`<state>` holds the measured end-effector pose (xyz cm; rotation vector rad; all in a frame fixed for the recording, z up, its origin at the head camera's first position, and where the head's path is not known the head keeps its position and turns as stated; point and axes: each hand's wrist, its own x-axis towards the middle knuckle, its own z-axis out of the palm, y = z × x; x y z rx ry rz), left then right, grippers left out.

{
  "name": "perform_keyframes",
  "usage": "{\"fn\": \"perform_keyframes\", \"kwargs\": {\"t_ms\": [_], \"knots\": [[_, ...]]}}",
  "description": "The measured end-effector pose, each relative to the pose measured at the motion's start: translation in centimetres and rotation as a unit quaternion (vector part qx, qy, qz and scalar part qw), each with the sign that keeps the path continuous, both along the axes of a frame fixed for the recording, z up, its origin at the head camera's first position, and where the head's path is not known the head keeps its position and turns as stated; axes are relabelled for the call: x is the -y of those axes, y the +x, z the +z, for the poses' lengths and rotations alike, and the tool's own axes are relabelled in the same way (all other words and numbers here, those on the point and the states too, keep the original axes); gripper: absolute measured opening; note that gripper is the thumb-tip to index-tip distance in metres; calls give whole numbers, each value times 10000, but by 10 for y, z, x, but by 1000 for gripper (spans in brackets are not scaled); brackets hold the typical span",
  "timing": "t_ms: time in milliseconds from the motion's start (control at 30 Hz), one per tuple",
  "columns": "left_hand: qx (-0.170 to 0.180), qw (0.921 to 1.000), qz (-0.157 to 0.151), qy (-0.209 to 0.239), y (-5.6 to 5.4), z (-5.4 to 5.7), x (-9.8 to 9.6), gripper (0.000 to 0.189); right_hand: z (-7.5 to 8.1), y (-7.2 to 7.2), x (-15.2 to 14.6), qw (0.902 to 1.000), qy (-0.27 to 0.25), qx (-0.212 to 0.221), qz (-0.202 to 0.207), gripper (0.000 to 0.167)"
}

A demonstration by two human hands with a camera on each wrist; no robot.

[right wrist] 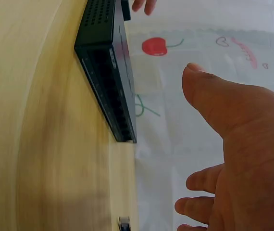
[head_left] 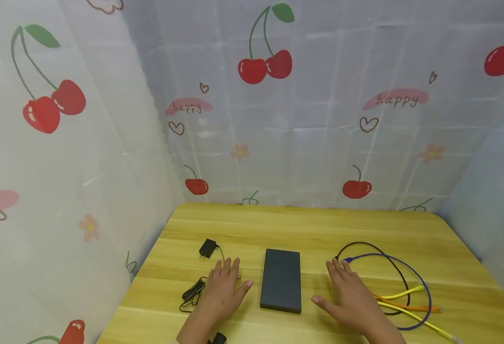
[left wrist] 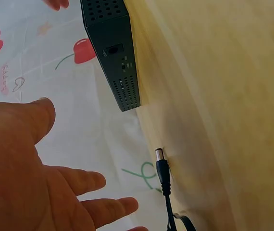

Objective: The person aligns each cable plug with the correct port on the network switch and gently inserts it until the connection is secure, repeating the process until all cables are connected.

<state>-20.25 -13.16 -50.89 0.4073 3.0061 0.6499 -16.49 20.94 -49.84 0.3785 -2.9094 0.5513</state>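
Note:
A black network switch [head_left: 281, 279] lies flat on the table between my two hands. The right wrist view shows its row of ports [right wrist: 110, 96]; the left wrist view shows a round power socket [left wrist: 114, 49] on the opposite side. My left hand [head_left: 222, 296] is to the left of the switch, fingers extended and thumb apart, gripping nothing. Near it are a black power adapter [head_left: 208, 248], its bundled cord [head_left: 193, 290] and a barrel plug [left wrist: 162, 168]. My right hand [head_left: 349, 296], also with extended fingers and nothing held, is beside several network cables.
At the right lie a blue cable [head_left: 380, 253], a black cable [head_left: 357, 242], yellow cables [head_left: 438, 329] and an orange cable [head_left: 428, 309], overlapping. A dark object [head_left: 219, 338] shows at the bottom edge. Cherry-print curtains [head_left: 303, 143] surround the wooden table [head_left: 312, 224].

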Motion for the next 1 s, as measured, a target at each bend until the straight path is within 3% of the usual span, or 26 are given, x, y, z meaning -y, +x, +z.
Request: {"fn": "perform_keyframes", "kwargs": {"t_ms": [267,733,1000], "knots": [[98,9999,-51,-42,-5,-2,2,79,0,-3,26,9993,-79,-81,368,97],[190,9998,16,88,-11,-4,9,76,0,-7,58,9923,-189,1019,685,106],[200,9997,-111,104,-13,-4,11,58,-6,-10,70,9900,-108,1070,910,108]]}}
